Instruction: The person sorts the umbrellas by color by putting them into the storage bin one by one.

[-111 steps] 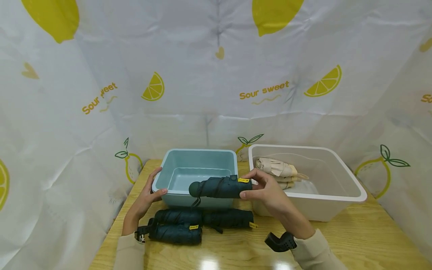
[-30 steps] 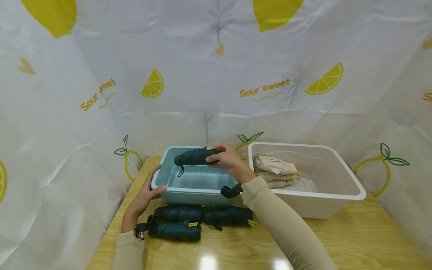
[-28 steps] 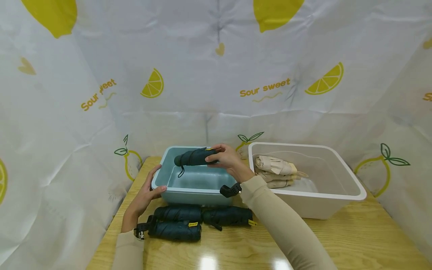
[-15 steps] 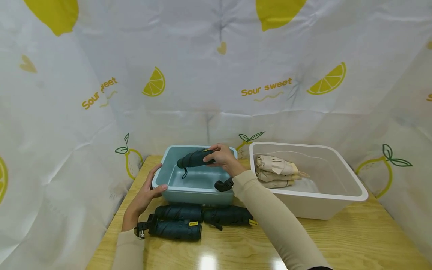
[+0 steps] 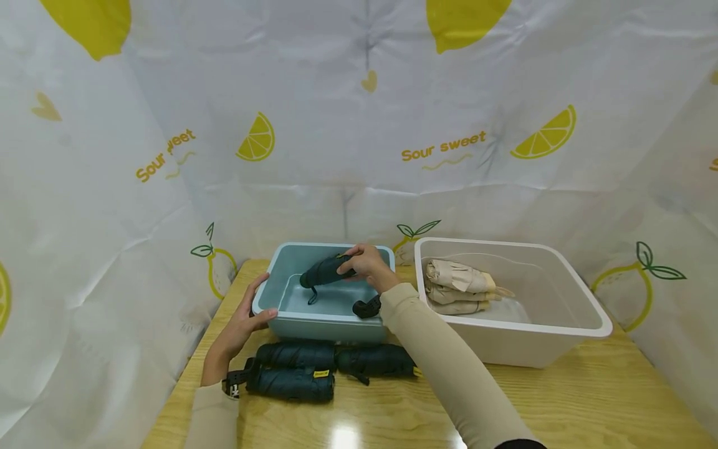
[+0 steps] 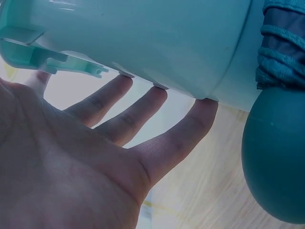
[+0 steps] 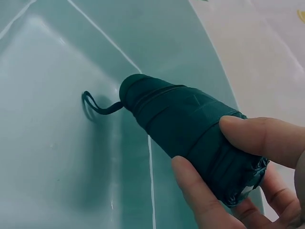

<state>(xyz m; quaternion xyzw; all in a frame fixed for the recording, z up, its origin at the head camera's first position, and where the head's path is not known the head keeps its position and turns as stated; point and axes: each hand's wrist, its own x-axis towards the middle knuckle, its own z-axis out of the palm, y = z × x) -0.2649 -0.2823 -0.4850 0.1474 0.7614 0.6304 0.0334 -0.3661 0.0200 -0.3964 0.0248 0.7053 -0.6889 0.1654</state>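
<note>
My right hand grips a dark green folded umbrella by one end, inside the light blue plastic bin. In the right wrist view the umbrella slants, its rounded handle end towards the bin floor and its wrist loop dangling. My left hand rests against the bin's left front corner, thumb at the front rim. The left wrist view shows its spread fingers touching the outer wall. Three more dark green folded umbrellas lie on the table before the bin; the handle of one shows close by.
To the right stands a larger white bin with several beige folded umbrellas stacked at its left side. Both bins stand on a wooden table. A lemon-printed white curtain hangs behind and at the sides.
The right hand has carried the umbrella from in front of the blue bin up over it, then lowered it inside and tilted its handle end down. My left hand has stayed at the corner.
</note>
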